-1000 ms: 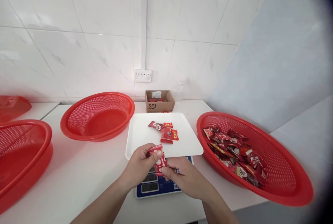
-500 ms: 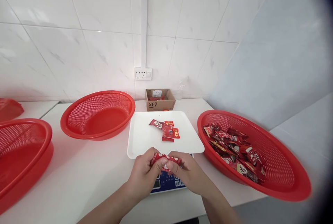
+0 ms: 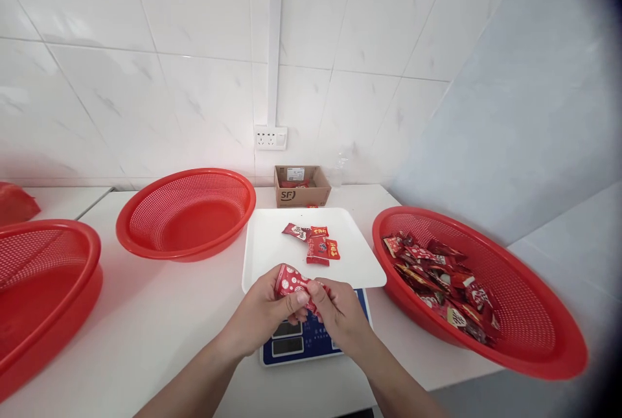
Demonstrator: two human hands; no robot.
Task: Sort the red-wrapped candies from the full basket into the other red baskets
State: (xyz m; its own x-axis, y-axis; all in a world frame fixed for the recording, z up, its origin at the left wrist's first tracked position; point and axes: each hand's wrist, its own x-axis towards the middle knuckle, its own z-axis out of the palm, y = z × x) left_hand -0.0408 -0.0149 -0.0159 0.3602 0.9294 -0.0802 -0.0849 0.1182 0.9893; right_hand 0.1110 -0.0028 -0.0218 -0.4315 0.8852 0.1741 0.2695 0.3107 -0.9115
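Observation:
Between my two hands is a red snack packet (image 3: 293,280) with white round prints. My left hand (image 3: 262,314) grips its left part, thumb on top. Fingers closed, my right hand (image 3: 340,315) pinches the right side of the same packet, covering much of it. Both hands are above the near edge of a white tray (image 3: 262,256), which sits on a scale with a blue panel (image 3: 315,344). On the tray, just beyond my hands, several small red packets (image 3: 318,249) lie in a loose cluster.
At the right stands a red basket (image 3: 534,321) with many mixed red packets. Two more red baskets, one at the back left (image 3: 146,227) and one at the near left (image 3: 87,256), are on the white table. A cardboard box (image 3: 304,196) stands behind the tray.
My hands have turned the packet, and its left end now stands up with more of its print showing. My right hand has shifted slightly, uncovering more of the scale's panel.

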